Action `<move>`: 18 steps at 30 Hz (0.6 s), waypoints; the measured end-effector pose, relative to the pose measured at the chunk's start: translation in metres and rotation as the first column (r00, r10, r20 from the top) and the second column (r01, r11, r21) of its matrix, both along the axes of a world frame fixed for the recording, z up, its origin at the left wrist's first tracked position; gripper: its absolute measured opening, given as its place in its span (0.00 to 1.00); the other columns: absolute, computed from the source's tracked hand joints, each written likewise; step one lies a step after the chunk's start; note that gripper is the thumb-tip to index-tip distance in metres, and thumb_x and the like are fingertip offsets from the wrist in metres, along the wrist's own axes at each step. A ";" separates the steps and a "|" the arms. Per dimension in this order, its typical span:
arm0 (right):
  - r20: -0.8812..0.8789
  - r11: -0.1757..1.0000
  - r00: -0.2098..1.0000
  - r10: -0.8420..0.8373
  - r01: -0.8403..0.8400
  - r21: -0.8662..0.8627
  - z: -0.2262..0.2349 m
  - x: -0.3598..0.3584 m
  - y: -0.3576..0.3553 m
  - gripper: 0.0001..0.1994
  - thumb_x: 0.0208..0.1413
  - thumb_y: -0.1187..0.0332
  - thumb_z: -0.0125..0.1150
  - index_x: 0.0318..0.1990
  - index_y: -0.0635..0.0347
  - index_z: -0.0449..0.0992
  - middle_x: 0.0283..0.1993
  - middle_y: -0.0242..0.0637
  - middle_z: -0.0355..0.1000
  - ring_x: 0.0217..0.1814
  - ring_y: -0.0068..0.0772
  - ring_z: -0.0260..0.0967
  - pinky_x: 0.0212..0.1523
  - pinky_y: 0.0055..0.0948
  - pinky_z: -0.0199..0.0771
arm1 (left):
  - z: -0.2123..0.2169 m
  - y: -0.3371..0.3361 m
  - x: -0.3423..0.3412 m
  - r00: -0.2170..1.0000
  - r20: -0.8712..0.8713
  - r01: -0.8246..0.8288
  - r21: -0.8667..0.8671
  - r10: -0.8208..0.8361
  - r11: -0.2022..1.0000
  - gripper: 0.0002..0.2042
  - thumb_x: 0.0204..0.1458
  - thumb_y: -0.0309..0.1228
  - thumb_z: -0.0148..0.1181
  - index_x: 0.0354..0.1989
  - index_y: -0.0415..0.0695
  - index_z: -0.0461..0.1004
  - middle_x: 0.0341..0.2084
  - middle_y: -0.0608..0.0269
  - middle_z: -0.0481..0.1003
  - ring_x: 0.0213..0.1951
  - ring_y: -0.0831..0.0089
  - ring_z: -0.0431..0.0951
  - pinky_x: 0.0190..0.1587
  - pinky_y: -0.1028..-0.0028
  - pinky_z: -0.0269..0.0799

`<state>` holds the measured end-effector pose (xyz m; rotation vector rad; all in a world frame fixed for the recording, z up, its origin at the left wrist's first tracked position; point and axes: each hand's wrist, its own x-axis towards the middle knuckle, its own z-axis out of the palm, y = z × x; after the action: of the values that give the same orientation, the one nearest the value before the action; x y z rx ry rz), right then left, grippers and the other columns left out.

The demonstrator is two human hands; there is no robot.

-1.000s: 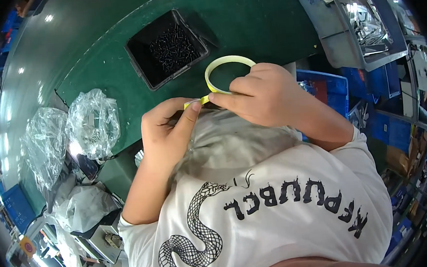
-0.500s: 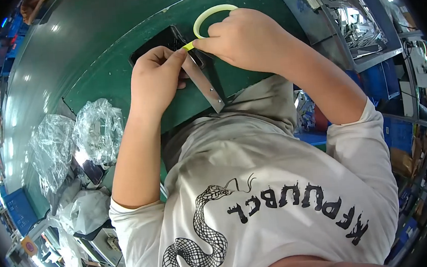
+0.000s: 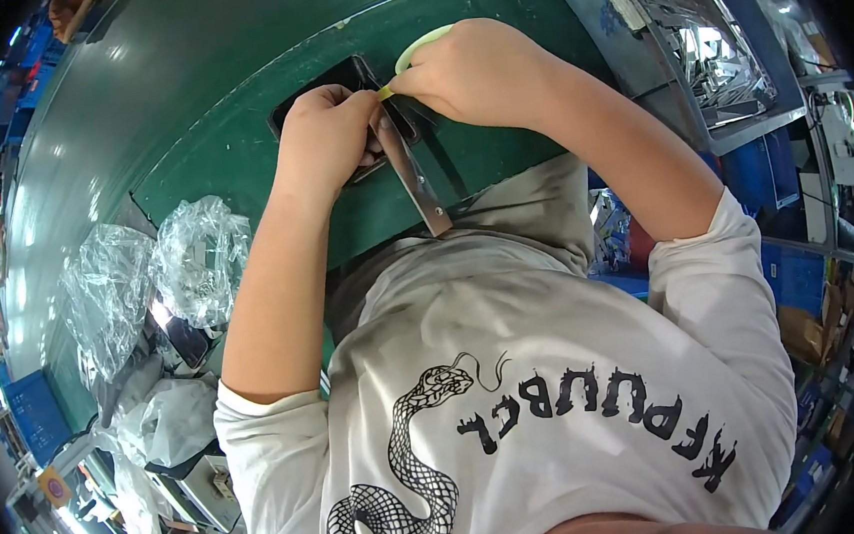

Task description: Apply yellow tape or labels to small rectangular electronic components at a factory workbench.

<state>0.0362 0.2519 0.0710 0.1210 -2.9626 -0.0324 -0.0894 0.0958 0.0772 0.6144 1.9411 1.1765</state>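
Strip (image 3: 418,182) long axis runs diag., far end under hands.

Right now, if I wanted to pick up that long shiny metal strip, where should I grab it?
Probably at the free near end of the metal strip, coming from the person's side of the green table. That end lies bare, while the far end sits under the left hand and right hand, which holds the yellow-green tape roll.

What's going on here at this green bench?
A person in a white T-shirt works with both hands over a green mat. The right hand holds a roll of yellow-green tape; the left hand pinches the tape's free end against a dark flat part. A metal strip lies under the hands. Crumpled clear plastic bags sit to the left.
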 end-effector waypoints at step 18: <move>-0.142 0.998 0.990 -0.017 0.007 -0.068 -0.043 0.037 0.010 0.10 0.53 0.67 0.63 0.44 0.52 0.82 0.26 0.34 0.73 0.28 0.40 0.73 0.29 0.39 0.74 | -0.002 -0.032 0.014 0.985 0.137 -0.128 0.202 0.102 0.971 0.10 0.63 0.32 0.53 0.37 0.36 0.71 0.31 0.57 0.79 0.32 0.74 0.79 0.35 0.74 0.76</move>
<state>0.0730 0.2619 0.0281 0.0880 -2.8180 0.0543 -0.0751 0.0638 0.0755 0.5277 1.7794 1.4720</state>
